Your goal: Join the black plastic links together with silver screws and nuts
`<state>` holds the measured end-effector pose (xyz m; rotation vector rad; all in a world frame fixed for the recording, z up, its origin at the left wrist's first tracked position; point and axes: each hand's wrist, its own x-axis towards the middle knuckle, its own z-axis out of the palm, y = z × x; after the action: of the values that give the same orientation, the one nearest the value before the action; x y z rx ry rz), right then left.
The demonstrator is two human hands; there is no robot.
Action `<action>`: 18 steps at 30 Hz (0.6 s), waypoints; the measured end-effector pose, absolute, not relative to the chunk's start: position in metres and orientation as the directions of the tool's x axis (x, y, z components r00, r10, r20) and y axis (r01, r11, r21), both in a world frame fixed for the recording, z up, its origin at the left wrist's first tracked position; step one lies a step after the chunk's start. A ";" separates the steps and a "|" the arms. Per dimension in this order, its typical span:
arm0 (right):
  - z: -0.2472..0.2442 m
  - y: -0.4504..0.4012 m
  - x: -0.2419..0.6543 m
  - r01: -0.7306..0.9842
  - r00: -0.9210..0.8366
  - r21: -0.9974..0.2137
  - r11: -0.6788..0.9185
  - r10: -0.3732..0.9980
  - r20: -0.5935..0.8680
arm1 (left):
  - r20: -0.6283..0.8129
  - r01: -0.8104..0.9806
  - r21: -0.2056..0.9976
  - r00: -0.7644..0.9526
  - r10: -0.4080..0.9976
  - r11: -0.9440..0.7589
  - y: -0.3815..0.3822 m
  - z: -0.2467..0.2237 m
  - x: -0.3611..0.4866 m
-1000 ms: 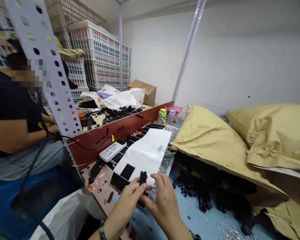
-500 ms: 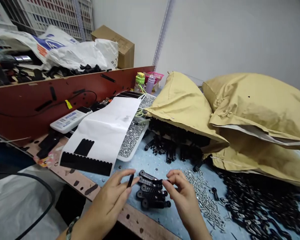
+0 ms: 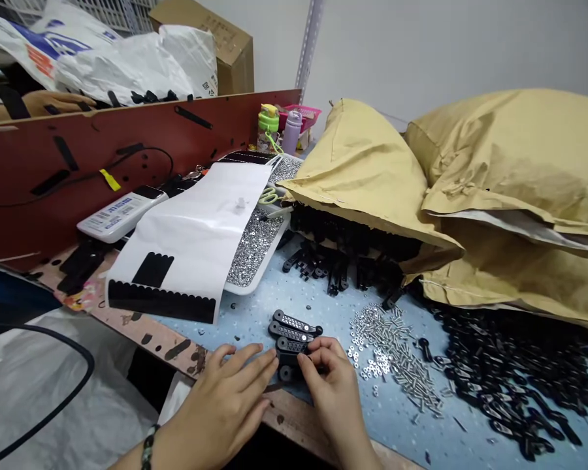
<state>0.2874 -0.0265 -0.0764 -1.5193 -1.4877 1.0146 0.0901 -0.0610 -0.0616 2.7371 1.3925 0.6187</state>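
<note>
The black parts (image 3: 294,334) lie in a stack on the blue tabletop (image 3: 255,321), near its front edge. At their eight o'clock, the left hand (image 3: 235,395) is open, fingers extended, fingertips against their near left end. At five o'clock, the right hand (image 3: 334,385) has thumb and forefinger drawn close at their right end; whether it grips one, I cannot tell. Screws (image 3: 414,372) lie at three o'clock, the white sheet (image 3: 196,225) at ten, a tan bag (image 3: 372,166) at one.
</note>
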 end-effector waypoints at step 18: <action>-0.072 -0.023 0.286 0.713 -0.144 -0.674 0.194 0.981 0.130 | 0.275 0.775 0.257 0.514 0.812 -0.577 -0.057 -0.062 0.098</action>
<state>0.2865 -0.0230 -0.0723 -1.5765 -1.9231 0.6312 0.0979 -0.0572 -0.0623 2.6440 1.3905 0.5630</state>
